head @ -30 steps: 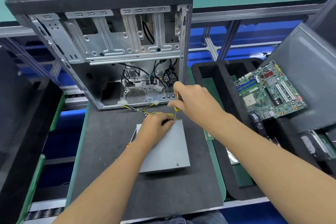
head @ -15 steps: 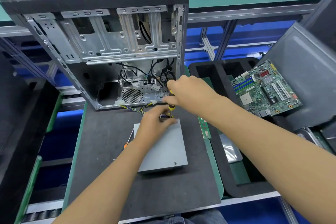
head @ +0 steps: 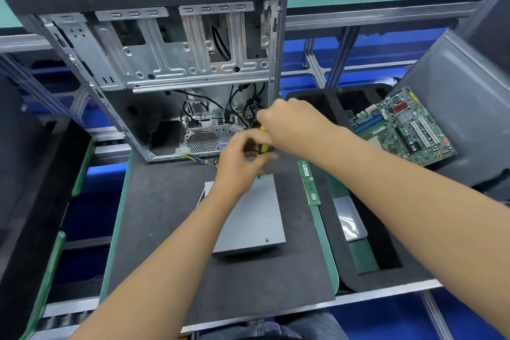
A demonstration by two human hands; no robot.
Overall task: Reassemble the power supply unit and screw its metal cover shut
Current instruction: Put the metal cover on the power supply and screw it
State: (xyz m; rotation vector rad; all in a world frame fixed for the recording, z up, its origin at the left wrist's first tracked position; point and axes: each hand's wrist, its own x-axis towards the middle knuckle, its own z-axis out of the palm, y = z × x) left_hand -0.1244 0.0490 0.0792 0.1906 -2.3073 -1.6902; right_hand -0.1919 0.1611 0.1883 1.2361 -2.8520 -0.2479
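Grey PSU (head: 249,218) flat on dark mat (head: 165,229), metal cover up, one screw (head: 267,240) near its front right corner. Just beyond it, both hands together over the cable bundle at PSU's far edge. Left hand (head: 242,163) curled, pinching what looks like a yellow-handled screwdriver (head: 264,146); blurred, hard to be sure. Right hand (head: 292,124) closed over the same tool from above. Open PC case (head: 154,63) upright behind. RAM stick (head: 309,183) at mat's right edge, motherboard (head: 400,127) farther right

Both forearms bare, no sleeves, gloves or rings showing; blue denim trousers (head: 276,330) below.
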